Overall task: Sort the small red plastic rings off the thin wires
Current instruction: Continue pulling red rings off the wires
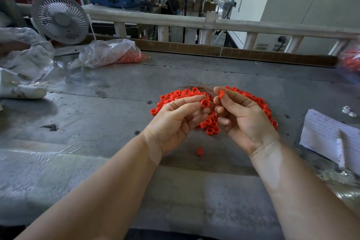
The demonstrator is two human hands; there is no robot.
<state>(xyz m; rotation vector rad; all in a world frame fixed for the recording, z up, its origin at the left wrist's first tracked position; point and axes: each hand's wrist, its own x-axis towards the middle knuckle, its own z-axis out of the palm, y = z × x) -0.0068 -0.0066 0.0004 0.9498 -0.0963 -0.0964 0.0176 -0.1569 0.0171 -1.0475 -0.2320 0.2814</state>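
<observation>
Your left hand (pixel 175 117) pinches one red ring (pixel 204 103); your right hand (pixel 243 115) grips another ring (pixel 221 94) with the wire bundle (pixel 202 86); a large pile of rings (pixel 181 95) lies beneath; how many remain on the wires is unclear.

The small round plastic rings (pixel 194 95) heaped beneath the pinch are bright red, the thin wire bundle (pixel 202 85) rising from it is dull brown, and the flat worn metal table (pixel 116 87) around is mottled grey.
</observation>
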